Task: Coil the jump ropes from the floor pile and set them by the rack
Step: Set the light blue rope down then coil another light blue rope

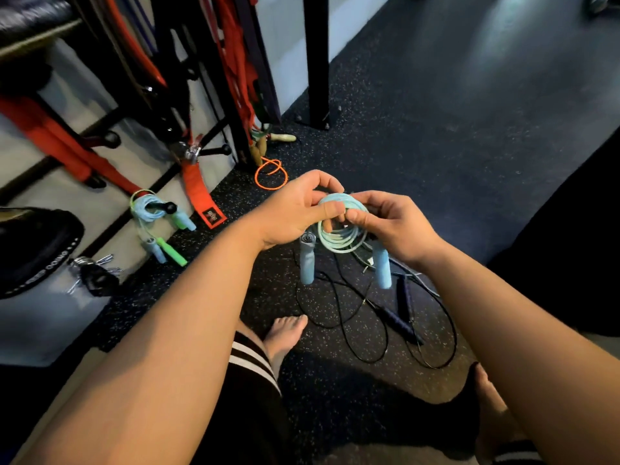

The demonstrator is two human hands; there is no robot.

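A light blue jump rope (340,238) is wound into a small coil in the air at the centre. My left hand (295,209) grips the coil's top left with thumb and fingers. My right hand (385,223) pinches its top right. Its two blue handles (307,260) hang down below the coil. On the floor beneath lies the pile: a black rope (365,325) with dark handles and a pale cable. The rack (214,105) stands at the upper left. Beside it sit coiled blue and green ropes (154,213) and an orange rope (271,174).
Red straps and dark bands hang on the rack. A black post (317,62) is bolted to the speckled rubber floor behind the hands. A black pad (33,246) and metal clips lie at the left. My bare feet stand at the bottom centre and right.
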